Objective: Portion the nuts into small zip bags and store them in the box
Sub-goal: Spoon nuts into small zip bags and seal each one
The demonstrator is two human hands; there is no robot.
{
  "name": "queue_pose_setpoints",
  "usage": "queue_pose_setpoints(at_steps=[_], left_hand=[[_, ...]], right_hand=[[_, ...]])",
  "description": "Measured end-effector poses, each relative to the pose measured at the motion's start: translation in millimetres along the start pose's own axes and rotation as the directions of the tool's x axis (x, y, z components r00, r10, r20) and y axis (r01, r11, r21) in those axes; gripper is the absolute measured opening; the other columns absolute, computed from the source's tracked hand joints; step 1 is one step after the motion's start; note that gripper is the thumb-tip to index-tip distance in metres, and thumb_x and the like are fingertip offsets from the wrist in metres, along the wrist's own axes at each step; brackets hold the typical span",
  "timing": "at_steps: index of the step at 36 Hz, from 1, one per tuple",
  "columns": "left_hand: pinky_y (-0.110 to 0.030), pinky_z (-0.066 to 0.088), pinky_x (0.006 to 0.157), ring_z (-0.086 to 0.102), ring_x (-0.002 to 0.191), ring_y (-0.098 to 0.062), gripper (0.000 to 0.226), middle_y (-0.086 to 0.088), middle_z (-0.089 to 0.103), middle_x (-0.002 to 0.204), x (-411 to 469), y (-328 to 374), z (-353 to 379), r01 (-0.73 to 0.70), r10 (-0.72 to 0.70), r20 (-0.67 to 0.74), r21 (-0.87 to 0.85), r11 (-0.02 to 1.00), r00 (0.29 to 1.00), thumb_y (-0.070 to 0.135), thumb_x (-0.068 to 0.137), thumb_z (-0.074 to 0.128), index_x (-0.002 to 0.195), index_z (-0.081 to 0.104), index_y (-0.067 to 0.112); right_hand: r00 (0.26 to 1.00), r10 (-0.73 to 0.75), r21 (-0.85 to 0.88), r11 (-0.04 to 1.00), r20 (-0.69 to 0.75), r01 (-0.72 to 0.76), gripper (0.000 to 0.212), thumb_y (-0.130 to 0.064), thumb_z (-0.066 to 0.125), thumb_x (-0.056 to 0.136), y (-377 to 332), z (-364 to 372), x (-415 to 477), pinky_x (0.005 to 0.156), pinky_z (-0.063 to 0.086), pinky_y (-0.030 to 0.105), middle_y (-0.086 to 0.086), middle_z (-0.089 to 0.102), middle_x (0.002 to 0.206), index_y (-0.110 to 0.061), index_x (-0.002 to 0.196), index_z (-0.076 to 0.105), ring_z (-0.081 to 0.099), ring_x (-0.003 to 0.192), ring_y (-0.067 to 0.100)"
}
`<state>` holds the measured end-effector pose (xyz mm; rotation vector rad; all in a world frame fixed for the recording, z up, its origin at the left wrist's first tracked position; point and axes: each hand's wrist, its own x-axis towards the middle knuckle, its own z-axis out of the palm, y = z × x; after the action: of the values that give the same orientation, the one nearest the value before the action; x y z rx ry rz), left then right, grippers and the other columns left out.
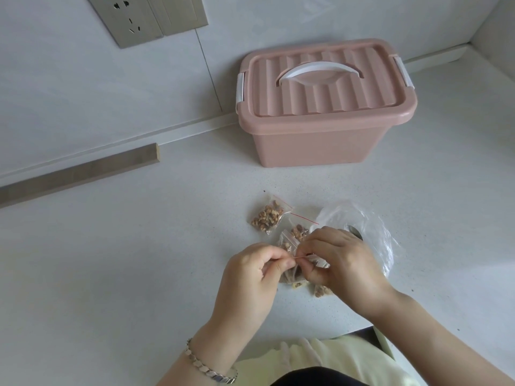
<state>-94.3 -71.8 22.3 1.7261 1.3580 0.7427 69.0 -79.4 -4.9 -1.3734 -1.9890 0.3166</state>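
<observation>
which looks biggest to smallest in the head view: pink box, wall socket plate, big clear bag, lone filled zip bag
1. pink box
2. wall socket plate and big clear bag: alike, each only partly visible
3. lone filled zip bag

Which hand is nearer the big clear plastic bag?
Right. The right hand overlaps the big clear plastic bag; the left hand sits apart, across the small zip bag both pinch.

The box (320, 129) is smooth pink plastic. The bags (269, 215) are clear, shiny plastic. The counter (139, 246) is speckled and matt. The bracelet (211, 369) is shiny metal.
</observation>
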Motion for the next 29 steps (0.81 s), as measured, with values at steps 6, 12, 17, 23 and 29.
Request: queue_pose_setpoints(at_steps=[6,12,17,23,29], left_hand=[[-0.012,0.047,0.061,0.064,0.066,-0.001,0.024,0.018,0.069,0.074,-5,-17,0,0.096,-0.095,0.028,-0.027,0.995,0.995,0.012,0.079,0.071,0.066,0.067,0.032],[-0.028,0.055,0.066,0.065,0.062,-0.01,0.028,0.012,0.069,0.064,-8,-40,9,0.293,-0.289,0.075,-0.048,0.955,0.954,0.012,0.08,0.07,0.066,0.064,0.035],[-0.025,0.056,0.067,0.066,0.064,-0.01,0.018,0.008,0.068,0.064,-1,-60,24,0.407,-0.4,0.141,-0.024,0.913,0.906,0.01,0.084,0.066,0.071,0.066,0.023],[-0.01,0.045,0.066,0.061,0.073,-0.004,0.008,0.01,0.066,0.077,27,-76,29,0.286,-0.299,0.063,0.161,0.945,0.952,0.013,0.086,0.063,0.083,0.067,0.02],[-0.022,0.041,0.089,0.05,0.115,-0.016,0.042,-0.002,0.054,0.126,89,-90,31,0.262,-0.271,-0.028,0.371,0.891,0.962,0.019,0.086,0.062,0.126,0.049,0.012]], right_hand=[[0.998,0.039,0.019,0.999,0.044,-0.04,0.019,-0.03,0.056,0.08,14,5,-13,0.063,0.042,0.018,-0.009,0.063,0.072,-0.018,0.073,0.068,0.055,0.068,0.006],[0.92,0.26,0.205,0.923,0.293,-0.326,0.026,-0.041,0.058,0.083,21,14,-27,0.059,0.038,0.005,-0.024,0.056,0.068,-0.019,0.077,0.071,0.054,0.065,-0.005],[0.766,0.476,0.177,0.789,0.432,-0.589,0.009,-0.023,0.069,0.081,36,34,-29,0.052,0.04,0.011,-0.01,0.063,0.061,-0.015,0.078,0.072,0.056,0.051,0.005],[0.721,0.564,-0.047,0.799,0.401,-0.599,0.015,-0.025,0.062,0.087,60,47,-26,0.061,0.047,0.03,-0.002,0.063,0.066,-0.012,0.085,0.069,0.054,0.057,0.01],[0.68,0.623,-0.119,0.765,0.386,-0.633,0.025,-0.044,0.057,0.087,69,42,-20,0.055,0.042,0.015,-0.011,0.064,0.081,-0.024,0.099,0.064,0.055,0.065,0.001]])
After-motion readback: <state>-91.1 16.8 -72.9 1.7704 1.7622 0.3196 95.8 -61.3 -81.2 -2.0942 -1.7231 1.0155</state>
